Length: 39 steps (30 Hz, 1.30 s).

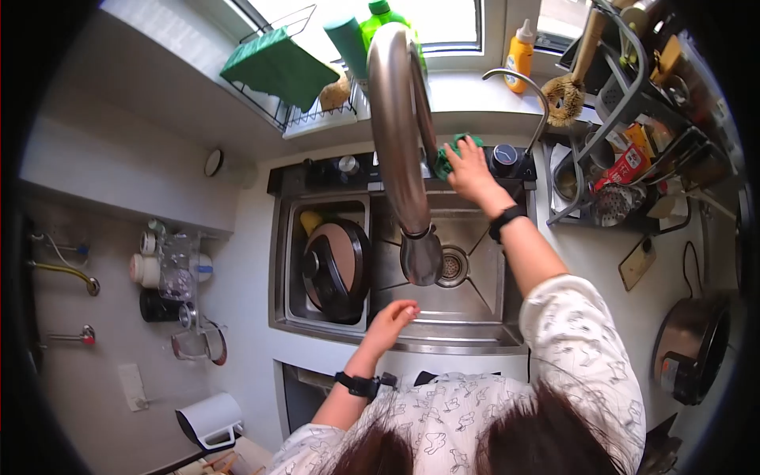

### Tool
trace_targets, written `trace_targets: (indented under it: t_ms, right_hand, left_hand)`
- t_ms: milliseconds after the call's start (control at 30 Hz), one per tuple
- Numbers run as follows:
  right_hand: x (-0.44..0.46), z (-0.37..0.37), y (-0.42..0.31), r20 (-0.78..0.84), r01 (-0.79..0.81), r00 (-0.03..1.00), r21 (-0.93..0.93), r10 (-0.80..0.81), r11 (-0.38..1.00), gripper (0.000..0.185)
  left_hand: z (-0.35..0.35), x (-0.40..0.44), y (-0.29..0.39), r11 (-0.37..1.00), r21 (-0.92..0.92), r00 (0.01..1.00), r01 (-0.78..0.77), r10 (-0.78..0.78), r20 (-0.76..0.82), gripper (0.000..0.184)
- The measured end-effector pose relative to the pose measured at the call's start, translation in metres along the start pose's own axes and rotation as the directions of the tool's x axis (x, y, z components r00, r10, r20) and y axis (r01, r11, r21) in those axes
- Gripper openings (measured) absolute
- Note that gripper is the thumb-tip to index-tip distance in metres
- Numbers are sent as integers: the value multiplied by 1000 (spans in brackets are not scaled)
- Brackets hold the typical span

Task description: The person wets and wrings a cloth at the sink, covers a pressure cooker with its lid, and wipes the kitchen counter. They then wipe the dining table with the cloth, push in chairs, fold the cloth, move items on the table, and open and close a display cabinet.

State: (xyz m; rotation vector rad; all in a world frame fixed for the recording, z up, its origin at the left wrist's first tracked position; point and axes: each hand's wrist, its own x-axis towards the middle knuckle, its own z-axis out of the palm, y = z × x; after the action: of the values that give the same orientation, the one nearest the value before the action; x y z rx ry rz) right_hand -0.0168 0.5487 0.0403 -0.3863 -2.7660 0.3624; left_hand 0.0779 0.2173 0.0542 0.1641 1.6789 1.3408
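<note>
My right hand reaches to the back ledge of the sink, its fingers over a crumpled green cloth pressed on the black strip there. A round dark knob is just right of those fingers. My left hand hovers over the front rim of the steel sink, fingers loosely bent, with nothing visible in it. Between my hands the large metal faucet arches over the basin, its spout head above and beside the drain.
A dark pan lid leans in the left basin. Behind the faucet stands a green bottle. A wire rack with a green cloth is at back left. A crowded dish rack, a phone and a dark pot line the right.
</note>
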Motion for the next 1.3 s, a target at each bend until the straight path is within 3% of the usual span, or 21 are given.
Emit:
trace_targets:
  t_ms: [100,167,200,300,367,467,533,600,767,933,1000,1033,1067,1133,1267,1300]
  right_hand:
    - [15,19,-3,-128,-60,989,49,66,997,52]
    - [8,20,-2,-267,109,961,127,-72,986,37]
    - [0,14,-3,-276,101,959,122,-64,987,37]
    - [-43,-10,-13,-168,103,982,94,-86,990,25]
    - [-59,-29,-11,-64,-7,997,346,31,938,24]
    - [-40,-89,-2,-359,49,933,217,33,975,26]
    - [-22,-98,18,-428,43,903,138,20,989,28]
    - [-16,-56,59,-295,-46,953,70,64,996,32]
    - [-33,-48,63,-375,51,927,126,0,991,28]
    - [-61,-54,48,-347,52,938,144,1,988,27]
    - [-84,-56,42,-106,-129,976,424,191,896,28]
    - [-97,-57,39,-64,-240,945,526,320,816,31]
    - [-100,-58,42,-57,-246,945,519,321,818,31]
    - [-102,-68,41,-318,-209,798,652,512,729,33]
    - [-49,-83,58,-505,58,808,579,302,813,30]
    - [-39,-66,72,-383,-60,870,543,310,838,29]
  left_hand:
    - [6,-6,-4,999,33,999,28,-29,18,32]
    - [8,-11,-9,998,27,998,51,-51,24,32]
    - [9,-8,-8,999,0,998,49,-49,33,31]
    - [4,-4,-5,997,57,998,51,-53,35,31]
    - [2,-2,-3,996,77,998,52,-54,13,30]
    - [0,3,-2,997,76,1000,24,-24,4,30]
    - [2,3,1,996,88,1000,17,-18,9,30]
    - [5,4,6,995,92,1000,23,-24,6,31]
    - [6,4,5,995,93,1000,27,-27,9,31]
    - [0,11,3,997,74,1000,4,-3,-3,30]
    - [-7,10,-1,990,127,996,-54,62,-60,30]
    - [-9,8,0,992,113,995,-50,60,-84,30]
    - [-13,7,-4,994,108,995,-25,36,-96,31]
    - [-20,4,-8,997,83,993,-4,14,-121,31]
    - [-26,1,-5,995,86,986,42,-28,-164,32]
    - [-24,2,-2,996,78,985,43,-29,-172,31]
